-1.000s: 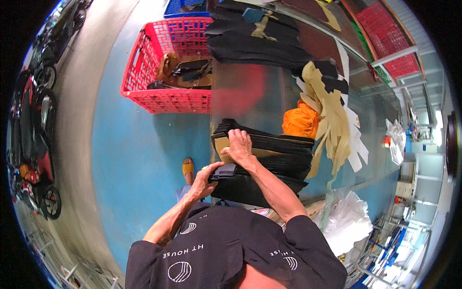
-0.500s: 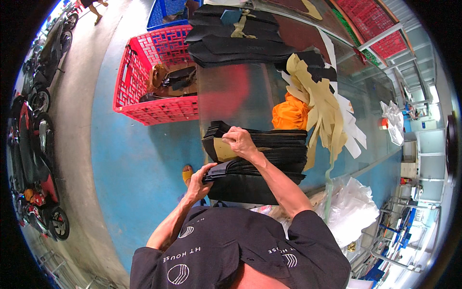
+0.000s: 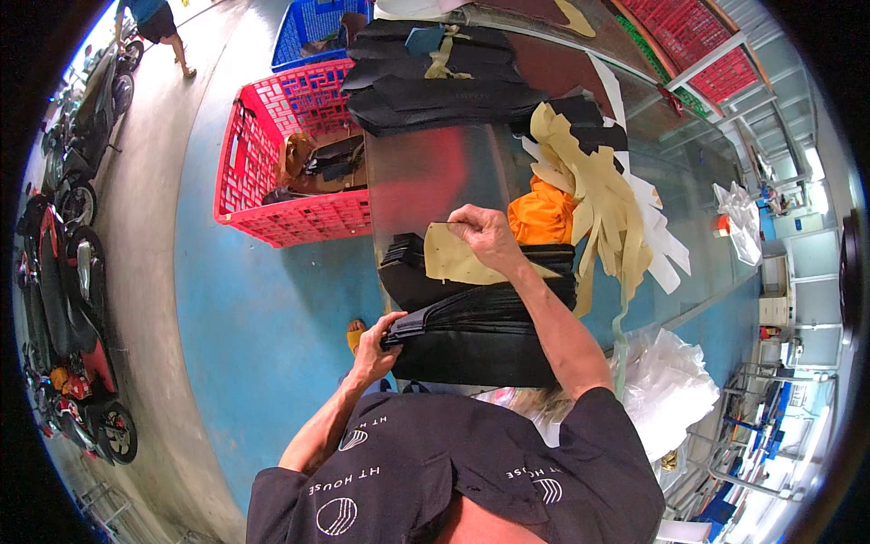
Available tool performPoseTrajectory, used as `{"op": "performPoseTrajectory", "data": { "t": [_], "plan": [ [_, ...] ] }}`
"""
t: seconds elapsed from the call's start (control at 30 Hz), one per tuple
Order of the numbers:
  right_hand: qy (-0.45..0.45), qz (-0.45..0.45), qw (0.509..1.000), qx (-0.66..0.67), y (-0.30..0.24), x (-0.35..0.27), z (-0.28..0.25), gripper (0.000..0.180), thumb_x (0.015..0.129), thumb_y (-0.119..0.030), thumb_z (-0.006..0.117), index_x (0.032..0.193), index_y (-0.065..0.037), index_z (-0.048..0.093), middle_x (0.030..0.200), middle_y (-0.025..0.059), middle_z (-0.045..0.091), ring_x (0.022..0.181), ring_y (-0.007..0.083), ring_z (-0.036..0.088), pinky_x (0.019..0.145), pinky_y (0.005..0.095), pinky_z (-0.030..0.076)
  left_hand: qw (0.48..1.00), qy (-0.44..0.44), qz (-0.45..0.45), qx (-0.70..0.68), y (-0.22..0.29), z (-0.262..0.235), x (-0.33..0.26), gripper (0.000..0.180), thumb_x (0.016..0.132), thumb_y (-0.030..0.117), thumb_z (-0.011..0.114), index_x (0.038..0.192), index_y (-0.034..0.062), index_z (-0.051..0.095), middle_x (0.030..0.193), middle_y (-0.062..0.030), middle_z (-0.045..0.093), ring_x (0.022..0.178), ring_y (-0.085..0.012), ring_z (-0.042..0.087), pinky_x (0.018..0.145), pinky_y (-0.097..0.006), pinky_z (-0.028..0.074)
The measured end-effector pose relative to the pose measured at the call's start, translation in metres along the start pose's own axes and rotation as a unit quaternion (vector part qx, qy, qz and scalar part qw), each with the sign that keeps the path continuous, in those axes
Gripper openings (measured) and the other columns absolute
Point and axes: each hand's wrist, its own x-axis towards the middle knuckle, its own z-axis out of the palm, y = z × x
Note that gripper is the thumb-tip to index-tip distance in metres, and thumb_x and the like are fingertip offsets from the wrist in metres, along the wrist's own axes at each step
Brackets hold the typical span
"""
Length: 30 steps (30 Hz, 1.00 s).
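My right hand (image 3: 488,239) pinches the upper edge of a tan flat piece (image 3: 450,259), raised and tilted above the black pieces. A near stack of black flat pieces (image 3: 480,348) lies in front of me, its layers fanned a little at the left end. There my left hand (image 3: 372,354) is closed around the stack's edge, with fingers on top. Just beyond lies a second black stack (image 3: 410,286), partly covered by the tan piece and my right forearm.
An orange cloth bundle (image 3: 542,214) and tan strips (image 3: 594,186) lie beyond at the right. Tied black pieces (image 3: 444,102) are at the table's far end. A red crate (image 3: 299,218) stands left, clear plastic (image 3: 666,390) near right. A person (image 3: 156,25) walks past motorbikes (image 3: 77,272).
My right hand has lifted the tan piece up and to the right from between the black pieces. My left hand stays on the near stack. More of the walking person shows.
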Motion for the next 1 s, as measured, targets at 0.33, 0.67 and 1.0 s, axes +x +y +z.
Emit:
{"op": "performPoseTrajectory", "data": {
  "t": [0.33,0.67,1.0],
  "plan": [
    [0.014,-0.158,0.97,-0.185,0.036,-0.007,0.07,0.013,0.085,-0.005,0.049,0.095,-0.007,0.056,0.073,0.017,0.064,0.071,0.0388,0.064,0.062,0.0481,0.051,1.0,0.003,0.002,-0.006,0.0,0.001,0.0,0.057,0.071,-0.011,0.059,0.125,0.0061,0.053,0.111,-0.0124,0.066,0.106,-0.0212,0.062,0.092,-0.031,0.046],
    [0.073,-0.16,0.968,-0.18,0.018,0.021,0.027,0.015,0.085,-0.016,0.062,0.093,-0.003,0.061,0.092,0.0133,0.062,0.098,0.0323,0.059,0.087,0.0424,0.045,1.0,-0.005,-0.013,0.007,-0.005,0.0,0.001,0.056,0.072,-0.009,0.063,0.125,0.0074,0.054,0.111,-0.0122,0.066,0.105,-0.022,0.062,0.092,-0.032,0.047],
    [-0.039,0.13,0.929,-0.343,0.081,-0.028,0.019,0.028,0.073,-0.022,0.068,0.094,-0.003,0.067,0.092,0.0166,0.067,0.094,0.0339,0.064,0.079,0.0441,0.05,1.0,0.004,0.007,0.022,-0.004,0.0,0.001,0.057,0.07,-0.008,0.061,0.125,0.007,0.054,0.109,-0.0124,0.065,0.105,-0.0241,0.062,0.092,-0.032,0.046]
  ]
}}
